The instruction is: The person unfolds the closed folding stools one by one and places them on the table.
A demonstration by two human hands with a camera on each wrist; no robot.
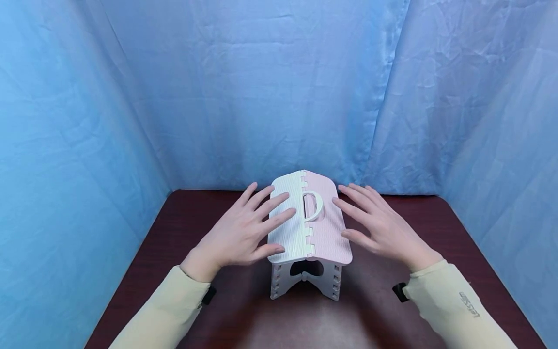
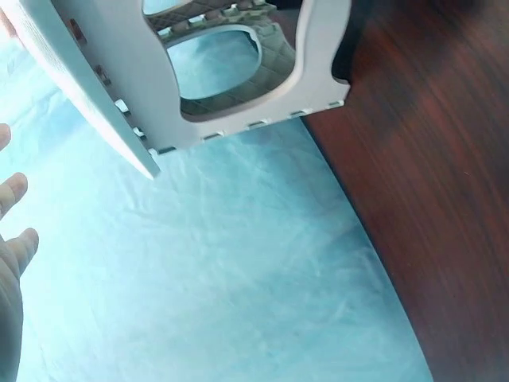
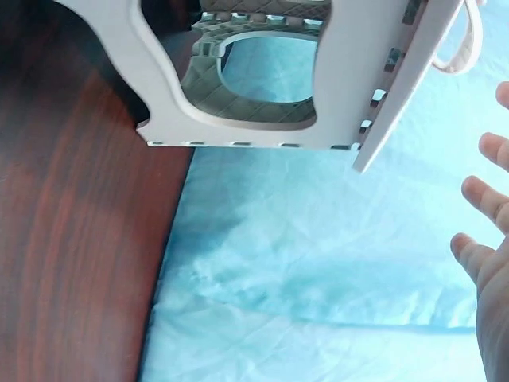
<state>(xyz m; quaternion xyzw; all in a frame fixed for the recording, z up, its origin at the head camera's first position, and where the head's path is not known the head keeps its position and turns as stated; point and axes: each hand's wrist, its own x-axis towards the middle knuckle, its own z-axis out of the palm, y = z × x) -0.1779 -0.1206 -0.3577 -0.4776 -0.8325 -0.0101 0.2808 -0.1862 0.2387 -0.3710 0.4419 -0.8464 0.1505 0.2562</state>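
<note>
A folding step stool (image 1: 326,245) stands on the table, partly folded, its white and pink top panels peaked like a roof. A white loop handle (image 1: 320,208) rises at the ridge. My left hand (image 1: 241,228) is spread over the white panel, my right hand (image 1: 385,225) beside the pink panel's outer edge; both have extended fingers and grip nothing. Whether any fingertip touches the stool I cannot tell. In the left wrist view, fingers (image 2: 13,193) show apart from the stool's leg frame (image 2: 127,64). The right wrist view shows fingers (image 3: 477,195) clear of the panel edge.
The dark reddish wooden table (image 1: 192,213) has its far edge just behind the stool. Blue cloth curtains (image 1: 244,97) hang at the back and on both sides. Black bands (image 1: 400,292) show at the cuffs of the pale sleeves.
</note>
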